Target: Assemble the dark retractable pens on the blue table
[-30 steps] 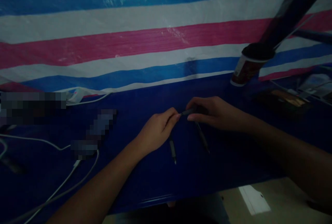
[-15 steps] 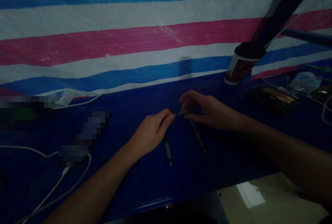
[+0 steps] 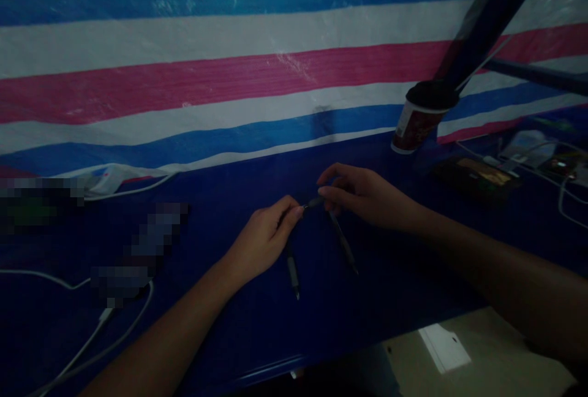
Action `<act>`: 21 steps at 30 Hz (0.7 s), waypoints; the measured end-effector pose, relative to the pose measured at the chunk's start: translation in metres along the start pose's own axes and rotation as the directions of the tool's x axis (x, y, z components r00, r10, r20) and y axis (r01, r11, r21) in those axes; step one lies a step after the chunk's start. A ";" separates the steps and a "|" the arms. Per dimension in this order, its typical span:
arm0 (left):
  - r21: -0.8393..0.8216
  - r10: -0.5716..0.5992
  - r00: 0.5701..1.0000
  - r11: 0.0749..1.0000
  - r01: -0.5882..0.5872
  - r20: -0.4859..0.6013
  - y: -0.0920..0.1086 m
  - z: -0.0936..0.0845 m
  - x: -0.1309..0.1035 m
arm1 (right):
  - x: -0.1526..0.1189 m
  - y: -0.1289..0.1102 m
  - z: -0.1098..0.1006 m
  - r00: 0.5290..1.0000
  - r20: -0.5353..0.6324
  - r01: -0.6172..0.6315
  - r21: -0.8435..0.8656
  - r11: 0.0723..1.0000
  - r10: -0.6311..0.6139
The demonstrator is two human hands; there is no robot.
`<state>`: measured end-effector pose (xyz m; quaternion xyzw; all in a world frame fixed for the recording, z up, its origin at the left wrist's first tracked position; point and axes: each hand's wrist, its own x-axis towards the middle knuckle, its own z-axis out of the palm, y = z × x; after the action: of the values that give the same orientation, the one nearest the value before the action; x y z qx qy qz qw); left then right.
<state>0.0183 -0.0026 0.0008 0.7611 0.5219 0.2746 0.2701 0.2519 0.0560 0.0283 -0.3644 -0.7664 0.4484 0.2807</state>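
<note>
A dark pen with a grey grip (image 3: 314, 203) spans the gap between my two hands, a little above the table. My left hand (image 3: 264, 234) pinches its tip end between thumb and forefinger. At the other end, my right hand (image 3: 362, 195) has thumb and fingers closed round the barrel, which they mostly hide. On the table below my left hand lies a second pen (image 3: 293, 271), its upper end hidden by that hand. A third pen (image 3: 343, 241) slants down from under my right hand.
The blue table (image 3: 257, 336) meets a striped plastic sheet (image 3: 206, 84) behind. A lidded paper cup (image 3: 421, 118) stands back right, beside a dark post. Further right lie a dark case (image 3: 478, 176) and cables. A blurred-out phone-like object (image 3: 156, 238) and white cables are at left.
My right thumb has moved up and closed against the pen's grip, where the fingers were further apart before. My left hand keeps its pinch. The whole view has shifted slightly.
</note>
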 end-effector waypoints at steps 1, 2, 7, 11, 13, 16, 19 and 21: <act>-0.014 -0.008 1.000 1.000 0.008 0.003 0.000 0.000 -0.001 | 0.000 0.000 0.000 1.000 -0.024 0.007 -0.005 1.000 -0.007; -0.031 -0.016 1.000 0.999 0.016 0.010 0.000 0.001 -0.001 | 0.001 0.000 0.000 0.998 -0.053 0.016 -0.014 1.000 -0.016; -0.055 -0.019 1.000 0.998 0.019 0.013 0.001 0.000 -0.002 | 0.005 0.003 -0.004 0.993 -0.096 0.078 0.137 0.987 -0.065; -0.064 -0.025 0.999 0.998 0.023 -0.035 0.001 0.000 0.001 | 0.006 0.002 -0.006 0.984 -0.097 0.170 0.294 0.941 -0.148; -0.051 -0.002 0.996 0.999 -0.003 -0.086 0.000 0.000 0.003 | 0.006 0.001 -0.008 0.979 -0.132 0.188 0.307 0.933 -0.153; -0.014 0.033 0.989 0.999 -0.035 -0.147 -0.002 0.001 0.004 | 0.007 -0.002 -0.010 0.960 -0.236 0.216 0.271 0.938 -0.153; -0.005 0.047 0.985 0.999 -0.048 -0.164 -0.002 0.002 0.002 | 0.008 -0.002 -0.012 0.941 -0.302 0.230 0.238 0.944 -0.152; -0.006 0.060 0.983 0.998 -0.062 -0.174 -0.002 0.002 0.001 | 0.008 -0.002 -0.012 0.931 -0.333 0.235 0.232 0.944 -0.150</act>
<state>0.0188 -0.0011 -0.0023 0.7482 0.5184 0.3511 0.2195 0.2553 0.0679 0.0357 -0.3115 -0.6771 0.4550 0.4873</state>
